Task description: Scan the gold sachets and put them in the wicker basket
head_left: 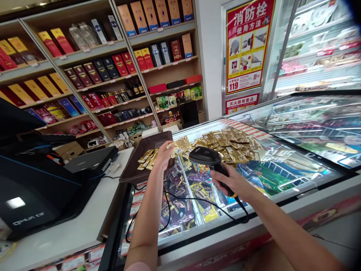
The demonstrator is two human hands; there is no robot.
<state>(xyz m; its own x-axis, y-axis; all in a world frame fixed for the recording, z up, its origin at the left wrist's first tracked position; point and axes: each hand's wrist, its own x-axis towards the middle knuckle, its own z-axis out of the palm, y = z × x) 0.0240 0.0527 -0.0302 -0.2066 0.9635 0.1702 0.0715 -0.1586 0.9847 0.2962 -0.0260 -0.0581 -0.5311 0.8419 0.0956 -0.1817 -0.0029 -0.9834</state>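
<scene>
My left hand (164, 153) is closed on a small gold packet (182, 145), over the right rim of a brown woven basket (132, 162). Inside the basket lie several similar gold packets (147, 158). My right hand (229, 180) grips the handle of a black barcode scanner (207, 157), its head pointing left near the held packet. A black cable runs from the scanner's handle back to the left. Behind the scanner, a heap of gold packets (228, 143) is spread on the glass top of a chest freezer (203, 210).
On the left, a black point-of-sale machine (36, 188) stands on a white counter (84, 229). Wrapped frozen goods show beneath the freezer glass. Shelves of boxed bottles (101, 69) line the back wall, beside a red and yellow poster (248, 45). A glass-fronted cabinet (318, 49) stands at the right.
</scene>
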